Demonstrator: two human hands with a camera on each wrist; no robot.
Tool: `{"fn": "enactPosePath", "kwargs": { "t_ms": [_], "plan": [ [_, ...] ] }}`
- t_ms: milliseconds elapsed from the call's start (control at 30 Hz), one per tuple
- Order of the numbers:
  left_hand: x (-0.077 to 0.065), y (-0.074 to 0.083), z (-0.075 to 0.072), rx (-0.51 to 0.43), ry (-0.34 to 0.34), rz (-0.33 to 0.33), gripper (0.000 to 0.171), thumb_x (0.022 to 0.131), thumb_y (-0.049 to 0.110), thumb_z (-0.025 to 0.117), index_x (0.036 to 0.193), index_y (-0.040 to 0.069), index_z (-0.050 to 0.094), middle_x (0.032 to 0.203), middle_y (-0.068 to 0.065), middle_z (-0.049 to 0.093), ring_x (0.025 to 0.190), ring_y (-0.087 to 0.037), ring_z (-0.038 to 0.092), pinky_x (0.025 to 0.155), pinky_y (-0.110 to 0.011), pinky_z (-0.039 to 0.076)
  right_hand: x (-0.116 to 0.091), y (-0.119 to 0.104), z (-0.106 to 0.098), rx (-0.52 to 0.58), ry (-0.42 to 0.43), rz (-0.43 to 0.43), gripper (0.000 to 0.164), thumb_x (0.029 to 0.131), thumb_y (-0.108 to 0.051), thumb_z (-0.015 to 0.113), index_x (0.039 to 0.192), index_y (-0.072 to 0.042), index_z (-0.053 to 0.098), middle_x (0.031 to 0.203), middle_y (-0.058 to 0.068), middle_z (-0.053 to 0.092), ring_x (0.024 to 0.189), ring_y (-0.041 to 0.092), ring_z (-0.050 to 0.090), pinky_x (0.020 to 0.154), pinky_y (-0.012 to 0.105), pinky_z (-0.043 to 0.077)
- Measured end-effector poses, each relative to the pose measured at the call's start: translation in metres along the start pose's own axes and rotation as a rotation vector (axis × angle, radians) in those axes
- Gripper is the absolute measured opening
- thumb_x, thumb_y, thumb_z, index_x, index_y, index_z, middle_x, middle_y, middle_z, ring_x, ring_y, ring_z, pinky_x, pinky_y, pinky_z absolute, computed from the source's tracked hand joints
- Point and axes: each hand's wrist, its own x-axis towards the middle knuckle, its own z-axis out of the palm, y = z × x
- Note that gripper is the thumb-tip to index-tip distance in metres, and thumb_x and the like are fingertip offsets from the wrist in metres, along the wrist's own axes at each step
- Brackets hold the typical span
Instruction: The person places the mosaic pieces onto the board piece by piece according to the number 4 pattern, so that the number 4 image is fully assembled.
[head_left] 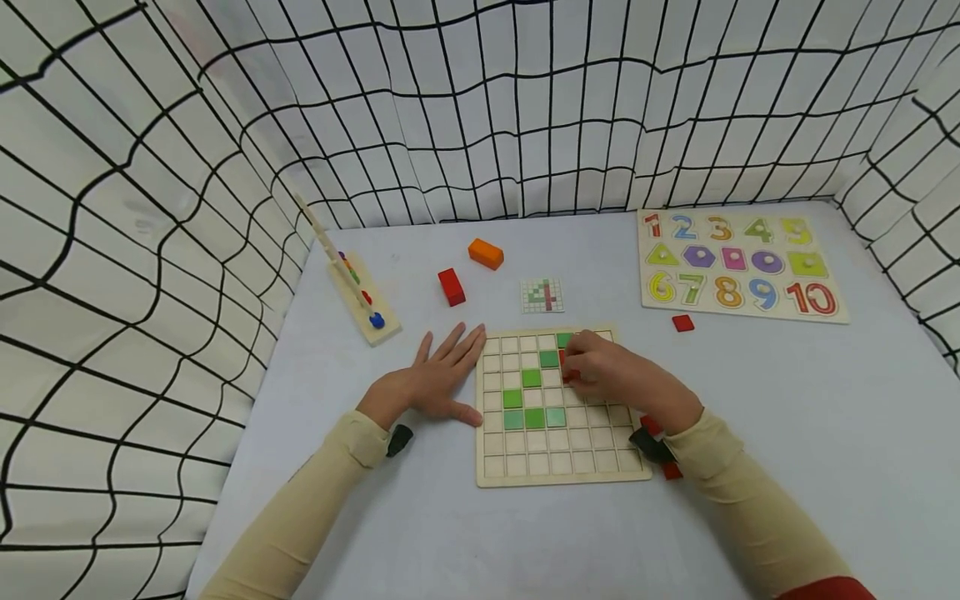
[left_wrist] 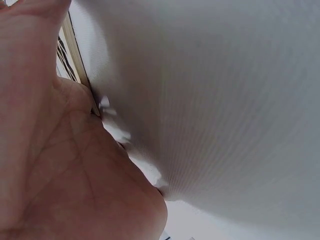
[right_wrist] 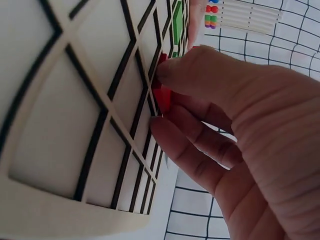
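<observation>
A wooden grid board (head_left: 562, 481) lies on the white table, with several green tiles (head_left: 531, 377) set in its squares. My left hand (head_left: 438, 383) rests spread beside the board, its fingertips and thumb at the left edge. In the left wrist view, the palm (left_wrist: 85, 170) faces down close over the table. Over the upper right part of the grid, my right hand (head_left: 611, 371) pinches a red tile (right_wrist: 162, 92) between thumb and fingers, right at the squares. Some red also shows beside the fingers in the head view, partly hidden by the hand.
A small pattern card (head_left: 542, 296) lies behind the board. Further back are a red block (head_left: 452, 287) and an orange block (head_left: 486, 254). A wooden bead stand (head_left: 382, 333) is at left, a number puzzle (head_left: 742, 267) at back right. Loose red tiles (head_left: 682, 323) lie at right; black netting (head_left: 525, 133) surrounds the table.
</observation>
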Motion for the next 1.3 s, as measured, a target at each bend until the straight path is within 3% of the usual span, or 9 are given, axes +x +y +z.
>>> {"fn": "enactPosePath", "kwargs": {
  "t_ms": [333, 533, 733, 967, 1300],
  "plan": [
    [-0.001, 0.003, -0.001, -0.004, -0.001, -0.003, 0.13, 0.091, 0.07, 0.073, 0.172, 0.013, -0.01, 0.182, -0.002, -0.018, 0.168, -0.034, -0.021, 0.13, -0.072, -0.011, -0.004, -0.004, 0.001, -0.025, 0.045, -0.029, 0.004, 0.086, 0.004, 0.084, 0.088, 0.001, 0.082, 0.097, 0.012, 0.071, 0.089, 0.023, 0.066, 0.076, 0.03, 0.061],
    [-0.001, 0.002, 0.0, -0.016, 0.004, 0.008, 0.13, 0.091, 0.07, 0.073, 0.172, 0.012, -0.01, 0.182, -0.004, -0.017, 0.168, -0.035, -0.02, 0.13, -0.072, -0.011, -0.014, -0.006, -0.008, 0.029, -0.052, 0.043, 0.011, 0.094, -0.013, 0.084, 0.097, -0.003, 0.083, 0.115, 0.013, 0.074, 0.107, 0.026, 0.069, 0.088, 0.036, 0.064],
    [-0.001, -0.002, 0.002, -0.057, 0.005, 0.02, 0.13, 0.091, 0.069, 0.073, 0.172, 0.013, -0.011, 0.182, -0.002, -0.018, 0.168, -0.033, -0.022, 0.13, -0.071, -0.014, -0.026, -0.006, -0.021, 0.035, -0.099, 0.132, 0.02, 0.094, -0.007, 0.082, 0.112, 0.0, 0.081, 0.129, 0.018, 0.071, 0.116, 0.033, 0.071, 0.094, 0.042, 0.064],
    [0.0, -0.003, 0.003, -0.048, 0.003, 0.017, 0.13, 0.092, 0.068, 0.073, 0.172, 0.012, -0.012, 0.182, -0.003, -0.019, 0.168, -0.033, -0.022, 0.13, -0.071, -0.013, -0.044, -0.006, -0.034, 0.019, -0.122, 0.194, 0.027, 0.091, -0.005, 0.084, 0.118, -0.001, 0.081, 0.134, 0.019, 0.07, 0.121, 0.036, 0.071, 0.095, 0.043, 0.064],
    [-0.002, 0.002, 0.0, -0.009, -0.003, -0.007, 0.13, 0.091, 0.069, 0.073, 0.172, 0.013, -0.012, 0.182, -0.002, -0.019, 0.168, -0.032, -0.022, 0.13, -0.071, -0.012, -0.07, -0.004, -0.043, -0.034, -0.14, 0.229, 0.026, 0.087, -0.004, 0.087, 0.113, -0.004, 0.083, 0.134, 0.019, 0.071, 0.121, 0.036, 0.069, 0.09, 0.041, 0.065]
  ]
}}
